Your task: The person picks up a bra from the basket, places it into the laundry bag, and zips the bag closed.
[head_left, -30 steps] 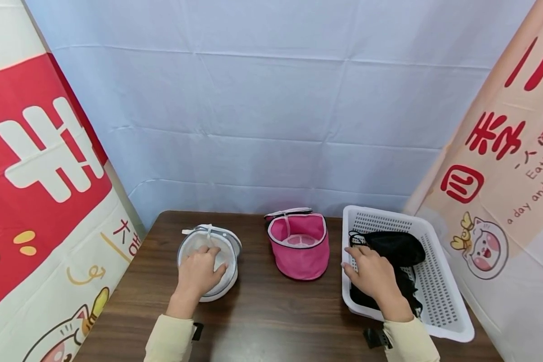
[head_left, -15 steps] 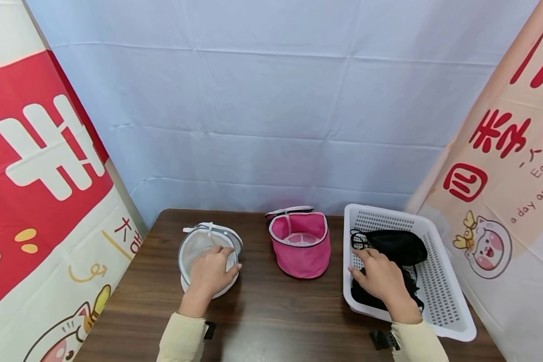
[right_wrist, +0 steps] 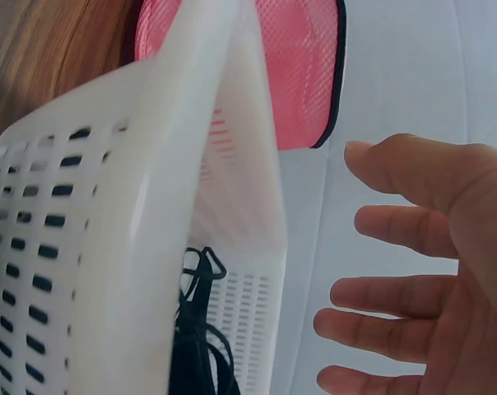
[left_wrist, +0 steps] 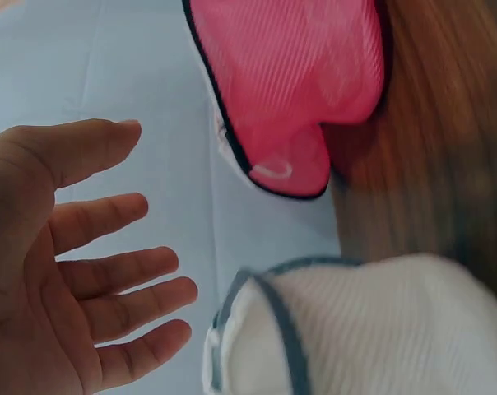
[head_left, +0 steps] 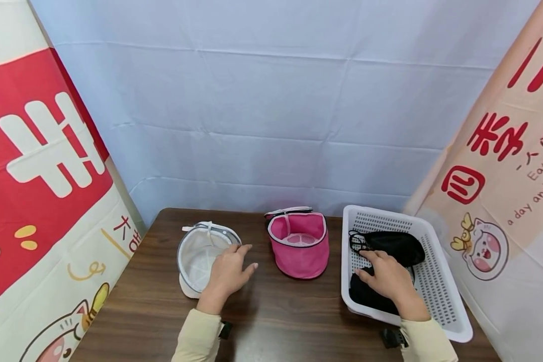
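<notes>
A white mesh laundry bag (head_left: 194,264) with grey trim stands open-topped on the left of the table. My left hand (head_left: 228,272) hovers at its right side, fingers spread and holding nothing; the left wrist view shows a gap between that hand and the white bag (left_wrist: 405,329). At mid-table stands a pink mesh laundry bag (head_left: 302,259) with its lid folded back. Above the white plastic basket (head_left: 454,296) hangs my right hand (head_left: 389,279), fingers extended. Black cloth items, one of them a black pouch (head_left: 395,246), lie in the basket, partly hidden by that hand.
The brown wooden table (head_left: 280,322) ends at a pale blue cloth backdrop (head_left: 271,125). Printed cloths flank both sides, a red and white cloth (head_left: 40,151) on the left and a peach cloth (head_left: 502,201) on the right, close to the basket.
My left hand has moved right, from over the white bag's mouth to its right edge, uncovering the bag's inside. The right hand has shifted slightly right and toward me above the basket.
</notes>
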`<state>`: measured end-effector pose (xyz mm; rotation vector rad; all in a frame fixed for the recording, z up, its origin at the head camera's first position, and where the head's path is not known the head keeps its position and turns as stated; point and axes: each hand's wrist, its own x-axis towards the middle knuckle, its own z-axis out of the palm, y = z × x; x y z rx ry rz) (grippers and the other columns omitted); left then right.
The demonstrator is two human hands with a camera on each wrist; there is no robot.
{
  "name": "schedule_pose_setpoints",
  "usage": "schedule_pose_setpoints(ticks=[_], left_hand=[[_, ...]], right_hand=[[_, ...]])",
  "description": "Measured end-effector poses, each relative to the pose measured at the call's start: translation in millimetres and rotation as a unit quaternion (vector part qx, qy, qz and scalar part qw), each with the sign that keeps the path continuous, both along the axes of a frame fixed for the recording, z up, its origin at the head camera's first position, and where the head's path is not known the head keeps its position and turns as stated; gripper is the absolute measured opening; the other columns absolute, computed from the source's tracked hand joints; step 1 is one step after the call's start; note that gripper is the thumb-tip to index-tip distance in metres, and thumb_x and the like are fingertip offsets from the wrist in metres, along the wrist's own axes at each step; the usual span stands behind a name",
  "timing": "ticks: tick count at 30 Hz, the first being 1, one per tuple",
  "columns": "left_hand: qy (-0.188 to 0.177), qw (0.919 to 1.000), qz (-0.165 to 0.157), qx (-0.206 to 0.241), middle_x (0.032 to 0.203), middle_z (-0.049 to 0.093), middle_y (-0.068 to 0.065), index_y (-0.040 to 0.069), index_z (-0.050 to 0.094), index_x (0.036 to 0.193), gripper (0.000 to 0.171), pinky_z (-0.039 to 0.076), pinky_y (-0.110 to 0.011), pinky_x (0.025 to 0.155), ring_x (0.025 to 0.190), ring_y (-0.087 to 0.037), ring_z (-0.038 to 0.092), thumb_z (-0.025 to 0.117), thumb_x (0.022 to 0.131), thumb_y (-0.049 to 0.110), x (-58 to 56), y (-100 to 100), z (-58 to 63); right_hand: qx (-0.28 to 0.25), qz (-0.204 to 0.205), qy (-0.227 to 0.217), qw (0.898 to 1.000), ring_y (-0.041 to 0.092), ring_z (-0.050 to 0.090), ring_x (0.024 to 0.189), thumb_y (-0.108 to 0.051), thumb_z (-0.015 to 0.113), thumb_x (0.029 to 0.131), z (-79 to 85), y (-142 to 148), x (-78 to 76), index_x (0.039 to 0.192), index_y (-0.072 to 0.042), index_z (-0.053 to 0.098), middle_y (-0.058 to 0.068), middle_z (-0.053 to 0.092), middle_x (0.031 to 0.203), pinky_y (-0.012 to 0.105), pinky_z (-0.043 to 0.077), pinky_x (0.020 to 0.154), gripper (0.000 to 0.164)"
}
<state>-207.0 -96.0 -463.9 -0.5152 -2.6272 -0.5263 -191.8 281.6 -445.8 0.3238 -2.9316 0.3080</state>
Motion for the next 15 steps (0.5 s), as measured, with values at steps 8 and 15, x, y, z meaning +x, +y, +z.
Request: schedule_pose_setpoints(ticks=[8, 15], left_hand=[[-0.009, 0.9994, -0.022, 0.024, 0.105, 0.058, -0.02, 0.002, 0.063, 0.113, 0.046, 0.049, -0.044, 0.073, 0.091, -0.033, 0.059, 0.073, 0.077, 0.029, -7.8, 18.8, -12.4], [-0.064, 0.9974, -0.012, 0.03, 0.113, 0.056, -0.017, 0.006, 0.06, 0.12, 0.048, 0.049, -0.043, 0.077, 0.098, -0.031, 0.058, 0.071, 0.08, 0.032, -15.5, 24.7, -17.8]], right_hand=[[-0.008, -0.006, -0.02, 1.0, 0.045, 0.054, 0.096, -0.032, 0.071, 0.079, -6.1, 15.9, -0.9, 0.123, 0.0, 0.056, 0.03, 0.053, 0.116, 0.057, 0.044, 0.07, 0.057], [-0.018, -0.005, -0.028, 0.999, 0.047, 0.054, 0.095, -0.034, 0.072, 0.079, -6.7, 26.2, -2.7, 0.123, 0.002, 0.056, 0.032, 0.052, 0.114, 0.057, 0.044, 0.07, 0.059]])
